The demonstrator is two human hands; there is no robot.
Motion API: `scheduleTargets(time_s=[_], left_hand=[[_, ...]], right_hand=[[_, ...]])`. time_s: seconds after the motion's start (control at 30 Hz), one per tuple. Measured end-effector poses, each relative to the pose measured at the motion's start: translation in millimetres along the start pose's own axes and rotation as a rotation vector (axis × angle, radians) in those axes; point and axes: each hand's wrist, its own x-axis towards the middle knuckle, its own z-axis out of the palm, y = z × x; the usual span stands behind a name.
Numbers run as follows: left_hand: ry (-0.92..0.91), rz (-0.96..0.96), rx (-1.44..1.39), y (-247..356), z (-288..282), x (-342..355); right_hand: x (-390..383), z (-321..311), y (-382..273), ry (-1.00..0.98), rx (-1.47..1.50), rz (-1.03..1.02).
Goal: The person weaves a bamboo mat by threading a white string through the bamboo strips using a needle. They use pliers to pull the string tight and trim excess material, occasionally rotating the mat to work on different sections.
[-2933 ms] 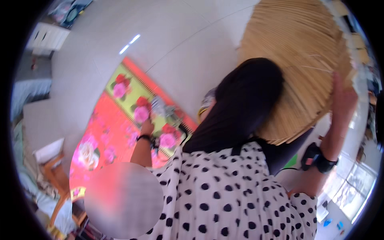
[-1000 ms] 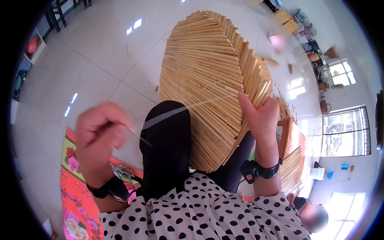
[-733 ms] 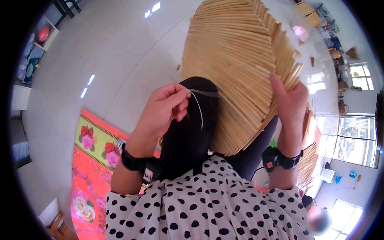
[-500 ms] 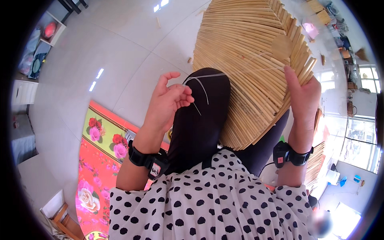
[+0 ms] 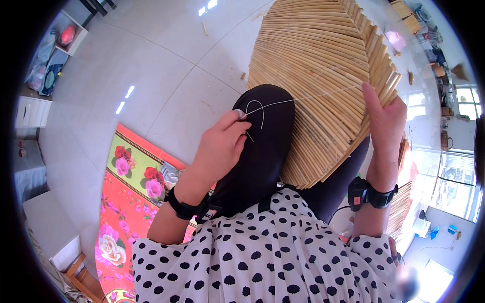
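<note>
left hand: pinching thread | right hand: clasping stick panel at right edge

A white top shows a black polka-dot pattern. White thread contrasts with a ribbed, golden-tan stalk panel. Pink and red roses cover a coral-and-lime mat.

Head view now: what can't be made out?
All in head view:
Stalk bundle, far end: cut off by top edge.
Most fingers of the right hand: hidden behind the bundle.
Strand below the left hand: too thin to tell needle from thread.
Silvery item on the floral mat: partly covered by the left forearm.
</note>
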Motion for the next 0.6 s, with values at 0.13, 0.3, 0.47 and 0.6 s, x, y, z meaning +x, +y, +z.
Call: scheduleTargets(time_s=[0.13, 0.3, 0.47, 0.6], left_hand=[[-0.050, 0.065, 0.108, -3.7, 4.0, -0.9], [-0.056, -0.009, 0.006, -3.7, -18.5, 0.8], [0.282, 0.087, 0.024, 17.7, -54.2, 23.4], [0.315, -0.050, -0.676, 33.4, -24.8, 45.6]], right_hand=[[0.9, -1.8, 1.1, 0.010, -0.028, 0.015], [-5.5, -4.7, 0.0, 0.007, -0.009, -0.053], [-24.9, -12.0, -11.9, -0.051, 0.113, 0.048], [-23.0, -10.7, -17.9, -0.091, 0.115, 0.041]])
